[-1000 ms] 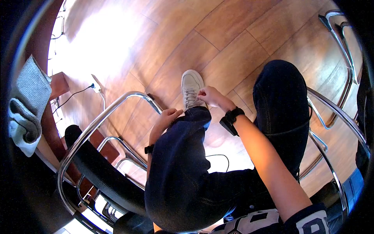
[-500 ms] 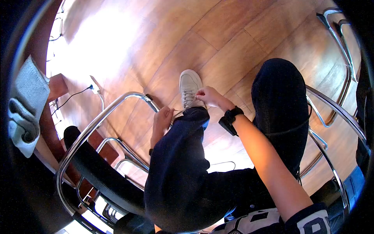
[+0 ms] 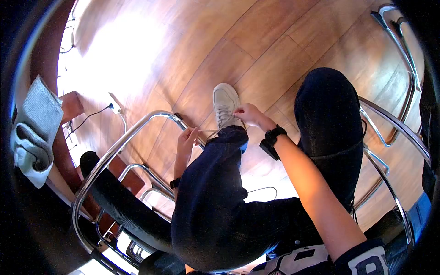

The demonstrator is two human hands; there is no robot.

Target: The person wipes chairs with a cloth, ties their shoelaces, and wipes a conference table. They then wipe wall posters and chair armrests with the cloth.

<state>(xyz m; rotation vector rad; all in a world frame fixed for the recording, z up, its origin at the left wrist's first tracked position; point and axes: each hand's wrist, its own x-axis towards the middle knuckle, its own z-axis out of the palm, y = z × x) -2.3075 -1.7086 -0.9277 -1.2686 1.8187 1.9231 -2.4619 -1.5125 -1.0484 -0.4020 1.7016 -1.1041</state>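
Observation:
A white lace-up shoe (image 3: 225, 101) is on my foot, its toe pointing up the view, below the cuff of my dark trouser leg (image 3: 208, 183). Left of the ankle, my left hand (image 3: 188, 139) pinches a pale shoelace (image 3: 208, 131), which stretches between it and the shoe. My right hand (image 3: 247, 114) is closed in a pinch at the right side of the laces; a thin piece of lace seems to be between its fingertips, partly hidden. Each wrist wears a black band.
Chrome chair frames (image 3: 130, 130) curve at the left and right (image 3: 403, 130). A grey folded cloth (image 3: 41, 110) hangs at the far left, near a white plug connector (image 3: 114, 108) with cables. Wood-patterned floor (image 3: 256, 41) lies around the shoe.
My left hand has moved away from the ankle, to the left, and the lace between it and the shoe now shows. My right hand has shifted only slightly.

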